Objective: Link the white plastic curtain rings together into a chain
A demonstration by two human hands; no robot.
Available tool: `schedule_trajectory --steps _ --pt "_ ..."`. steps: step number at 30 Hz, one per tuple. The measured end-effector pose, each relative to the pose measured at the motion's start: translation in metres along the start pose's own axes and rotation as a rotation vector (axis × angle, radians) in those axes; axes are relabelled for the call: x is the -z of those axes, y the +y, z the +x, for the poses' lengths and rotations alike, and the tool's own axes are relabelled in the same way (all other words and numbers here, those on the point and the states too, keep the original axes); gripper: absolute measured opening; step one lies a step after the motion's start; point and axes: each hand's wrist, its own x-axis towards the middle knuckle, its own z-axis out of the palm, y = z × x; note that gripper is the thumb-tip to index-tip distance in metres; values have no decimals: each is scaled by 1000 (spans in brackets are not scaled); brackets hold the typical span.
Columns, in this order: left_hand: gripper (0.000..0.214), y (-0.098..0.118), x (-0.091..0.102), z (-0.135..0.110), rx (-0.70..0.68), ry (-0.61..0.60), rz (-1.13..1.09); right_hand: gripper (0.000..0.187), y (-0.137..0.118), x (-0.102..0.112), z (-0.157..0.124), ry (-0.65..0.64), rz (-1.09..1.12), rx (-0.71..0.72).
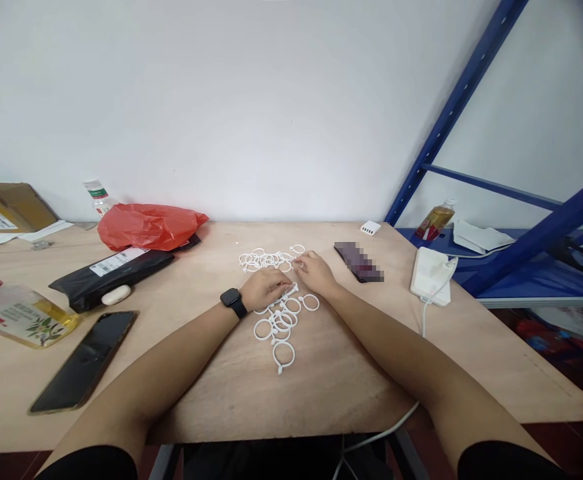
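Several white plastic rings (281,323) lie linked in a loose cluster at the middle of the wooden table (331,380). A second group of white rings (266,259) lies farther back. My left hand (266,288), with a black watch on its wrist, rests knuckles-up over the near cluster, fingers curled on a ring. My right hand (314,272) sits just to its right, fingers pinched on a small white ring. The two hands nearly touch.
A dark phone (84,360) lies near the left front edge, another phone (359,261) right of the hands. A red bag (146,225), black packet (111,270), bottle (16,313) and white earbud case (116,294) sit left. A white power strip (430,275) and blue shelving (521,233) stand right.
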Motion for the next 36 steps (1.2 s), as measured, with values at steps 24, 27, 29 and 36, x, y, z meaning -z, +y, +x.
schedule_trajectory --steps 24,27,29,36 --pt "30 -21 -5 -4 286 378 -101 16 -34 7 -11 75 292 457" --pt "24 -19 -4 -4 235 384 -36 17 -31 7 -10 128 316 393" --pt "23 -18 -4 -4 217 376 -11 18 -29 6 -10 133 312 377" --pt "24 -14 -1 -6 150 284 79 19 -28 4 -12 97 309 411"
